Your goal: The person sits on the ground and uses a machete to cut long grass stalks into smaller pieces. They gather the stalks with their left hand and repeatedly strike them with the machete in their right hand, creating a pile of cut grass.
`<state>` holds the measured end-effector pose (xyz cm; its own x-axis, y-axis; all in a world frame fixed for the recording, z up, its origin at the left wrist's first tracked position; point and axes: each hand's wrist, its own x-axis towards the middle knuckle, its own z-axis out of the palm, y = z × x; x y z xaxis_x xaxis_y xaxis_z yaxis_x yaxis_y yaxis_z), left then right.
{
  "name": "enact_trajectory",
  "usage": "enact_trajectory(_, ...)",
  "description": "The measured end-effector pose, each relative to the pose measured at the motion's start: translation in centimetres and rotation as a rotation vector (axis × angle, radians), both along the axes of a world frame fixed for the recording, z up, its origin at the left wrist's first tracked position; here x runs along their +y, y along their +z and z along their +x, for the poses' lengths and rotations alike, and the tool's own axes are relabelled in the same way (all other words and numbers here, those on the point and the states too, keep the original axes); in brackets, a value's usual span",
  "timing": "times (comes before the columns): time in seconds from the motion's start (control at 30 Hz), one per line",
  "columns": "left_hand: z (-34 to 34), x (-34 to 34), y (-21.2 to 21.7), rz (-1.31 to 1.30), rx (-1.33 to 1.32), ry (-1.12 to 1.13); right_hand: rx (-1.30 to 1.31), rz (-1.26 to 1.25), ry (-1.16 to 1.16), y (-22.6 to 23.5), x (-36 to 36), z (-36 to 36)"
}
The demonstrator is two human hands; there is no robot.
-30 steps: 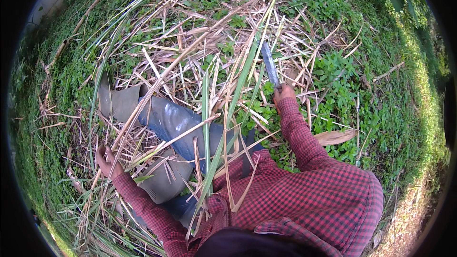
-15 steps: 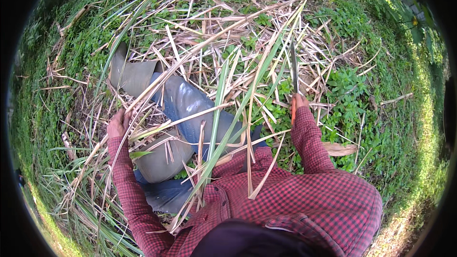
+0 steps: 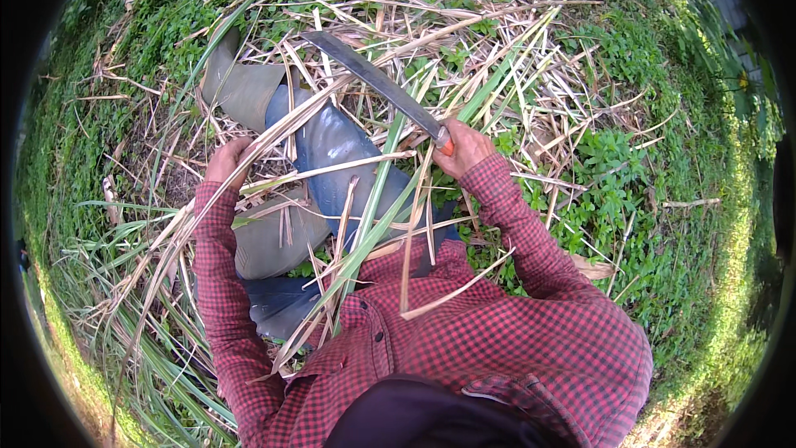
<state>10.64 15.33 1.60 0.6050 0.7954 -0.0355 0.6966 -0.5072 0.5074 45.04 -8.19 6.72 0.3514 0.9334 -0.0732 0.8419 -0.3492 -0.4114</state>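
My right hand is wrapped round the orange handle of a machete. The long dark blade points up and to the left, across the dry stalks in front of me. On the left, my left hand is closed on a bundle of long dry leaves, which runs from the lower left up to the far right. Some of its fingers are hidden behind the leaves. Green and tan long leaves lie over my lap and thigh.
My legs in blue trousers and rubber boots are folded on the ground. Cut dry stalks are strewn ahead. Low green plants grow at the right, and a heap of long green leaves lies at the lower left.
My right hand has moved left and up, and the machete has swung from nearly upright to slanting left over the stalks. My left hand has shifted slightly up, still on the dry leaves.
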Motion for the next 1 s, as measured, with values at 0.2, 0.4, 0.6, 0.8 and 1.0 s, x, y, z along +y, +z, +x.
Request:
enact_trajectory(0.2, 0.1, 0.8, 0.4, -0.533, -0.096, 0.033, 0.002, 0.078, 0.239, 0.1, 2.5, -4.0)
enact_trajectory(0.4, 1.6, 1.0, 2.2, -0.886, -0.094, 0.081, -0.167, -0.235, 0.161, 0.4, 3.1, 1.0)
enact_trajectory(0.6, 0.6, 0.4, 2.1, -0.864, -0.092, 0.034, -0.209, -0.383, -0.332, -0.3, 0.3, 11.4)
enact_trajectory(0.8, 2.3, -1.3, 2.6, -0.637, -0.018, 0.002, -0.282, -0.377, 0.054, 2.1, 0.2, 7.6)
enact_trajectory(1.0, -8.7, -2.4, 3.1, -0.758, -0.041, 0.132, -0.242, -0.371, -0.569, -2.9, -0.3, 22.6)
